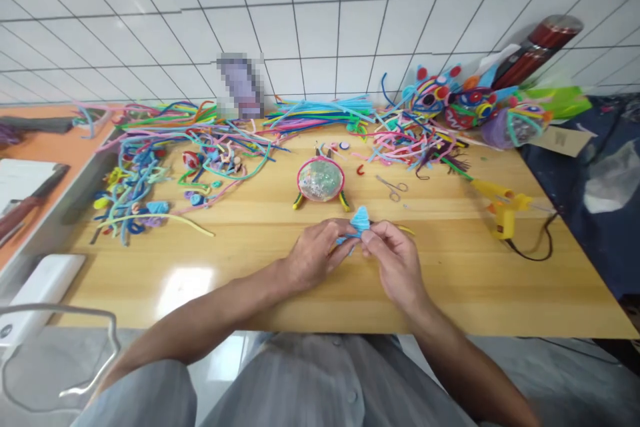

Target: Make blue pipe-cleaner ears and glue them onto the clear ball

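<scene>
Between my two hands, just above the wooden table, is a blue pipe-cleaner piece (361, 220) wound into a pointed, triangle-like shape. The fingers of my left hand (316, 250) pinch its left side. Those of my right hand (395, 253) grip its right side, thumb on the front. Part of the piece is hidden by the fingers. Beyond my hands stands a clear, glitter-filled oval body (321, 180) with a pink rim and yellow-green pipe-cleaner legs. Small scissors (393, 187) lie to its right. A yellow pipe-cleaner piece (407, 230) pokes out behind my right hand.
Bundles of pipe cleaners (320, 110) line the tiled wall. Twisted blue pieces (133, 173) are heaped at left. On the right lies a yellow glue gun (504, 210) with a black cord. Decorated figures (473, 107) and a red thermos (543, 47) fill the back right corner.
</scene>
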{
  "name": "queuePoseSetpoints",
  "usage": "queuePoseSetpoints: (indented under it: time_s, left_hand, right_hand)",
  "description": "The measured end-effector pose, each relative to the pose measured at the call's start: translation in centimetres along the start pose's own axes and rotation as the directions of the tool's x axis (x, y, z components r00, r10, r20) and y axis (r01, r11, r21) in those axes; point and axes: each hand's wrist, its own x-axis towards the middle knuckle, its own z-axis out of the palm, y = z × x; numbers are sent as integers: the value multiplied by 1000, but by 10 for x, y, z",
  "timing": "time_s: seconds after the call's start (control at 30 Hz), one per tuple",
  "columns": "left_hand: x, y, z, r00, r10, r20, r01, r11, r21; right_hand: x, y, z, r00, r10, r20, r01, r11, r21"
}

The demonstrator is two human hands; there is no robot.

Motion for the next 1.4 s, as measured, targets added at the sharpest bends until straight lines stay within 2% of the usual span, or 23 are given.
queuePoseSetpoints:
  time_s: [0.1,0.2,0.3,0.37,0.43,0.5,0.57,0.6,0.83,0.97,1.1,1.3,1.4]
  left_hand:
    - [-4,0,2,1000,-26,-10,27,998,48]
    - [-8,2,6,996,-71,-56,72,997,7]
    - [-9,6,8,986,-131,-108,118,986,-116]
    - [-8,10,5,972,-201,-124,162,950,-267]
    - [-5,13,-1,945,-318,-77,253,859,-444]
    - [-1,16,-8,903,-427,48,379,737,-560]
    - [2,18,-13,866,-475,158,471,666,-579]
    - [3,18,-14,858,-482,177,488,656,-575]
    - [-6,9,-20,838,-503,213,513,592,-622]
    - [-10,3,-22,858,-498,126,456,627,-631]
    - [-9,0,-19,856,-500,131,462,626,-628]
    - [-10,9,-16,831,-536,148,494,589,-639]
    - [-11,17,-14,809,-571,141,515,573,-637]
  right_hand:
    - [-3,4,5,1000,-1,-29,2,999,34]
    - [-5,6,11,999,-9,-35,11,998,57]
    - [-4,6,12,1000,-8,-28,10,998,70]
    - [-3,7,11,1000,-3,-17,4,998,64]
    - [-1,7,10,1000,4,14,-4,999,39]
    - [0,6,11,998,8,59,-8,1000,-2]
    - [0,5,12,995,1,102,3,999,-37]
    - [0,5,13,993,-9,119,15,998,-53]
    - [1,4,21,982,-95,164,125,974,-187]
    - [3,6,22,976,-100,191,144,962,-230]
    - [3,8,20,978,-75,197,122,963,-241]
    - [3,5,17,990,-62,124,85,979,-183]
    - [-2,4,17,985,-155,80,169,960,-221]
